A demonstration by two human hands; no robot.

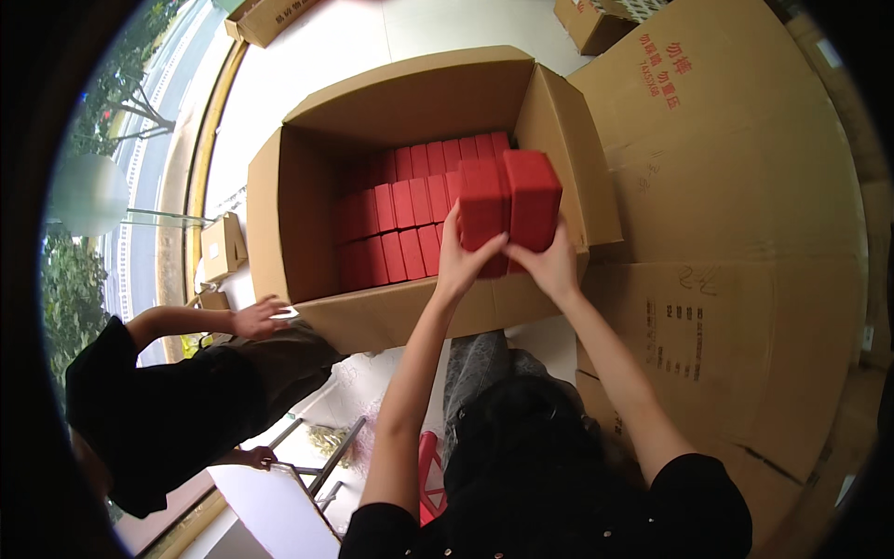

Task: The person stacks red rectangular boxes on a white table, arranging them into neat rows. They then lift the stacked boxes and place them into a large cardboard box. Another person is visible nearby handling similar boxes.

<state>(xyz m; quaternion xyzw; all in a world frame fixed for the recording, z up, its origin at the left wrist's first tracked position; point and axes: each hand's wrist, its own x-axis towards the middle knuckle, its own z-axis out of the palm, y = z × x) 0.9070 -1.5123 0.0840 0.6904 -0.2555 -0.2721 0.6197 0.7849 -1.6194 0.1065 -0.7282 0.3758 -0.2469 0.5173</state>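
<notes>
Both my hands are raised at the right part of a large open cardboard box (412, 94). My left hand (466, 258) grips a stack of red boxes (482, 195) by its near side, thumb in front. Beside it my right hand (555, 262) grips another red block of boxes (534, 189), its thumb close to the left one. Inside the carton, rows of slim red boxes (408, 202) stand packed side by side. How many red boxes each hand holds cannot be told.
A co-worker (188, 398) in black stands at the left, one hand at the carton's corner, the other at a white board (269, 496). Large flattened cardboard (740, 209) stands at the right. Smaller cartons lie behind (594, 24) and by the window (222, 248).
</notes>
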